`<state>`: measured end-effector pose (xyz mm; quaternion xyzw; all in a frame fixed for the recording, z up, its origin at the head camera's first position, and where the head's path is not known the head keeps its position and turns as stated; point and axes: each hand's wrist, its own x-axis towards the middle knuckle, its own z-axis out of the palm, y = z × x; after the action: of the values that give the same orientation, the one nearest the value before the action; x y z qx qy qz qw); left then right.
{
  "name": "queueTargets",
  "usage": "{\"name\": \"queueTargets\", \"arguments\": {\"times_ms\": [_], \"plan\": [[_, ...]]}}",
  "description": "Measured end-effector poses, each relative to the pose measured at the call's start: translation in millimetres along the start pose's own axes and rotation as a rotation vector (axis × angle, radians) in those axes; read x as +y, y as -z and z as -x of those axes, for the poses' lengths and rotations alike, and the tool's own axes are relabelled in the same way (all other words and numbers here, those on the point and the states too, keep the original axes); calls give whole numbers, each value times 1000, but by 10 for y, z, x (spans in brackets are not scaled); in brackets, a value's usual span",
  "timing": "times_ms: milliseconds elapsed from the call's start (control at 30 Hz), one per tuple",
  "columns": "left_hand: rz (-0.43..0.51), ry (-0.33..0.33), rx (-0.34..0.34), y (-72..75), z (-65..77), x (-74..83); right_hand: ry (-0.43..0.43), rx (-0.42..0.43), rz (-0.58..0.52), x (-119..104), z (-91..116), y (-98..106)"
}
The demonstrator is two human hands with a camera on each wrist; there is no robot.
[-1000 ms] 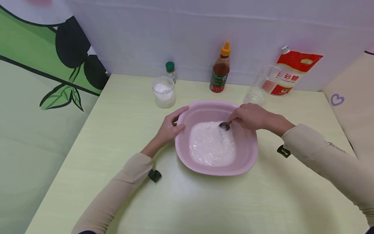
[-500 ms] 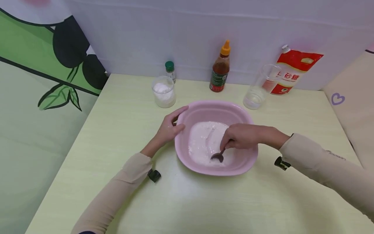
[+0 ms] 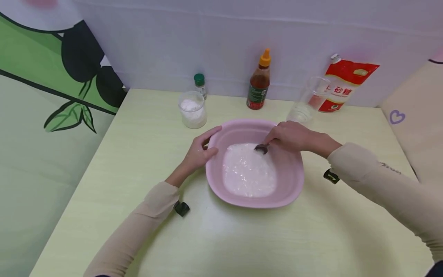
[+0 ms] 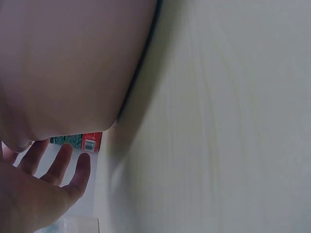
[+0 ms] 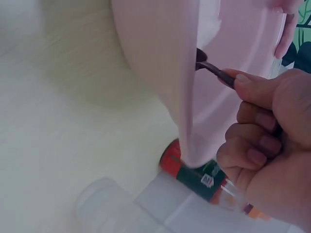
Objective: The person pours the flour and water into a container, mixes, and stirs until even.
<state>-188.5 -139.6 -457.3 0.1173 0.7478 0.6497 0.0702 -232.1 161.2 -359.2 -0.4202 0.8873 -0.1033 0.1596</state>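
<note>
A pink plastic basin (image 3: 254, 202) stands on the table with a wet white mixture (image 3: 249, 173) in its bottom. My left hand (image 3: 198, 153) holds the basin's left rim, thumb over the inside edge and the index finger along the outside. In the left wrist view the other fingers (image 4: 80, 172) of that hand spread below the basin wall. Pinched by its handle in my right hand (image 3: 290, 135) is a dark metal spoon (image 3: 262, 149). Its bowl dips toward the far right edge of the mixture. The right wrist view shows the remaining fingers curled into the palm.
Behind the basin stand a glass of white powder (image 3: 192, 111), a green-capped jar (image 3: 200, 84), a sauce bottle (image 3: 258, 82) and a red-and-white sugar pouch (image 3: 340, 86). A clear tall cup (image 3: 304, 104) is close behind my right hand. Cloth backdrops border the table.
The spoon swept toward the near side of the basin half a second ago and is now back at the far right. The mixture looks smoother. My left hand stays at the rim.
</note>
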Motion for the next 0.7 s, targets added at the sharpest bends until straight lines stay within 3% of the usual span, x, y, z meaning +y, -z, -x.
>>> {"name": "queueTargets", "arguments": {"times_ms": [167,300,467,700], "plan": [[10,-4,-5,-5,-6,-4,130,-9,-70,-167,-115,-132],[12,-4,-6,-10,-9,1,220,-102,-117,-348,-74,-204],[13,10,-6,-10,-9,-4,154,-227,-126,-344,83,-137],[10,12,1,2,4,-5,25,-160,-49,-13,104,49]]}}
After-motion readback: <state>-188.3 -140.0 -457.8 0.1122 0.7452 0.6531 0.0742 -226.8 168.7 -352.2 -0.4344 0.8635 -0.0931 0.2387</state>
